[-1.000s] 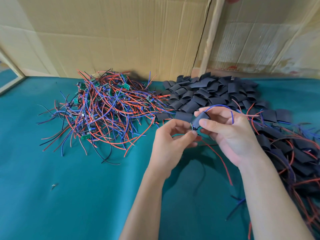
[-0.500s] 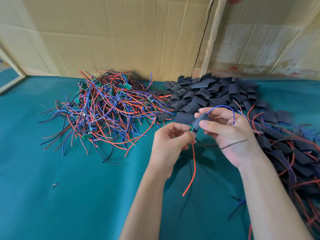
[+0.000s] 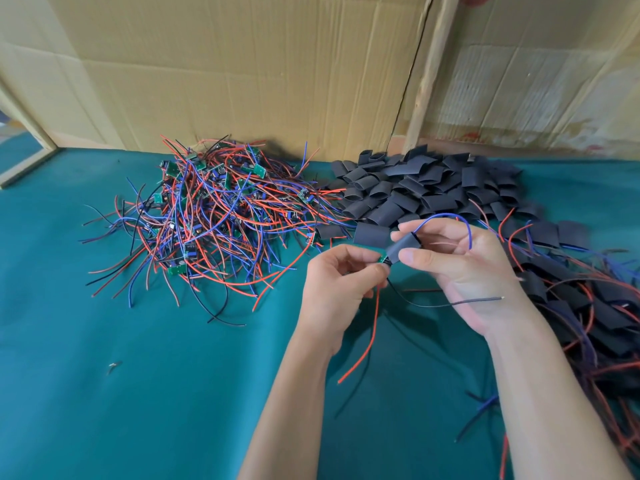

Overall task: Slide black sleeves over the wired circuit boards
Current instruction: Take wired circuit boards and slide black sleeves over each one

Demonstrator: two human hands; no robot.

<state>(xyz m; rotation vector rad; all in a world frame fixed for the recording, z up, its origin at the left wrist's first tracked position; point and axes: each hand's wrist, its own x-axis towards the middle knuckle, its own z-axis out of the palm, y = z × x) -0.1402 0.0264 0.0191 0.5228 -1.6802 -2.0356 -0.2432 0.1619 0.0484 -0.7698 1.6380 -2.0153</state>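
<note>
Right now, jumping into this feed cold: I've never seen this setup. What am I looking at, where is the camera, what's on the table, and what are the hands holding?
There is no machine here: a person works with two bare hands, and the single picture comes from a wide-angle camera on their head, looking forward and down.

On the green table cover lie a tangle of wired circuit boards at the left, a heap of empty black sleeves in the middle, and what look like finished sleeved pieces at the right. Cardboard stands behind.

The right hand pinches one black sleeve; a blue wire loops out of its far end. The left hand pinches a small green board at the sleeve's near mouth, its red wire and black wire hanging free.
</note>
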